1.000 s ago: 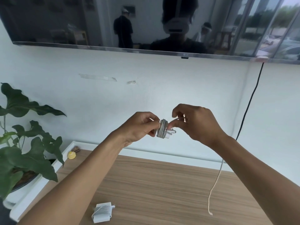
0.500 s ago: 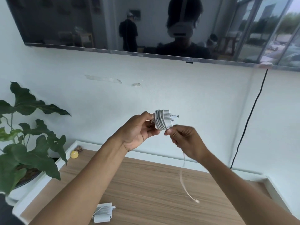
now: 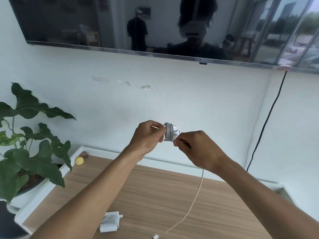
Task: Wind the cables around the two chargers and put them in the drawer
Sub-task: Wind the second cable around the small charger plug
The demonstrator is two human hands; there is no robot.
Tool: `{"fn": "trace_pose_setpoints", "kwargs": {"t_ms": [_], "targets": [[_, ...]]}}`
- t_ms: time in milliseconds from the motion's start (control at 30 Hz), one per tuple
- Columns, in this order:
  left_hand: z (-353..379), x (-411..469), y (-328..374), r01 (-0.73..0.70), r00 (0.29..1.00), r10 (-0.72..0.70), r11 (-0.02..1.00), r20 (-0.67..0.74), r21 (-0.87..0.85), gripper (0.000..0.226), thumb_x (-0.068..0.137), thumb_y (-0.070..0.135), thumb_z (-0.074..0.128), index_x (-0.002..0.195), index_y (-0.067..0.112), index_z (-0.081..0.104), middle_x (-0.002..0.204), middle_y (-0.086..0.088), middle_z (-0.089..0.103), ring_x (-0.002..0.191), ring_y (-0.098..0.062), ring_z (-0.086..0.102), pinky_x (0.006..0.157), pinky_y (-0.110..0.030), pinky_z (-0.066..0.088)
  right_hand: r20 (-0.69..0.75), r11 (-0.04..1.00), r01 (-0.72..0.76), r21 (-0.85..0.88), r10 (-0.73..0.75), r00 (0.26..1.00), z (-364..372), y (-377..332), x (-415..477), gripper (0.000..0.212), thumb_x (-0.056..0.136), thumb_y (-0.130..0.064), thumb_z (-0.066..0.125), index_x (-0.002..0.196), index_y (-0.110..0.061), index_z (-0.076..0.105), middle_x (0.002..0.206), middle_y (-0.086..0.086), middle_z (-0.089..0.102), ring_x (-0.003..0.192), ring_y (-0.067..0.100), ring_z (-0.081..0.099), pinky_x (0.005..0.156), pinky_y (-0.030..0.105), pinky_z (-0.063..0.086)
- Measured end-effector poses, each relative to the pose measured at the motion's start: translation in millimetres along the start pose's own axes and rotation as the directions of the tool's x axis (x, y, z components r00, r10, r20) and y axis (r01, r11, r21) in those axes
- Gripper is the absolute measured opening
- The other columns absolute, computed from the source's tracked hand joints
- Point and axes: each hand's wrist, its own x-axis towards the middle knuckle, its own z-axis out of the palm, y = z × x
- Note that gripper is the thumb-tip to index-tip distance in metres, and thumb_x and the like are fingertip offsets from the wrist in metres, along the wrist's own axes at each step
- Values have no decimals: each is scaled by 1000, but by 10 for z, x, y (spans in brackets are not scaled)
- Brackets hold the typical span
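Note:
I hold a white charger (image 3: pixel 170 134) up in front of the wall, with several turns of its white cable wound around it. My left hand (image 3: pixel 148 136) grips the charger's left side. My right hand (image 3: pixel 198 149) pinches the cable just below and right of the charger. The loose end of the cable (image 3: pixel 193 202) hangs down from my right hand, and its plug lies on the wooden tabletop (image 3: pixel 155 192). A second white charger (image 3: pixel 110 221), with its cable wound around it, lies on the tabletop near the front left.
A potted plant (image 3: pixel 29 150) with big green leaves stands at the left edge. A small yellow object (image 3: pixel 79 160) sits at the tabletop's back left corner. A wall-mounted TV (image 3: pixel 155 25) hangs above, with a black cord (image 3: pixel 265 121) running down the wall at the right.
My right hand has carried the cable around the charger, from above it to below and right of it. The hanging end has grown shorter. The camera has tilted slightly.

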Motion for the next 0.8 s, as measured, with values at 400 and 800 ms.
{"fn": "trace_pose_setpoints", "kwargs": {"t_ms": [400, 800], "targets": [[135, -154, -11, 78, 944, 6, 968, 331, -238, 13, 93, 1, 51, 96, -6, 62, 90, -20, 59, 80, -30, 54, 64, -26, 52, -98, 959, -63, 277, 93, 991, -210, 274, 122, 19, 93, -23, 58, 77, -30, 65, 72, -1, 68, 60, 10, 55, 58, 18, 42], [176, -116, 87, 195, 955, -57, 860, 291, -471, 27, 94, 5, 46, 78, 1, 67, 79, -13, 66, 71, -20, 61, 66, -26, 56, -125, 918, -119, 379, 179, 976, 311, 218, -113, 36, 95, -22, 55, 64, -37, 64, 45, -10, 40, 46, 9, 33, 48, 18, 29]]}}
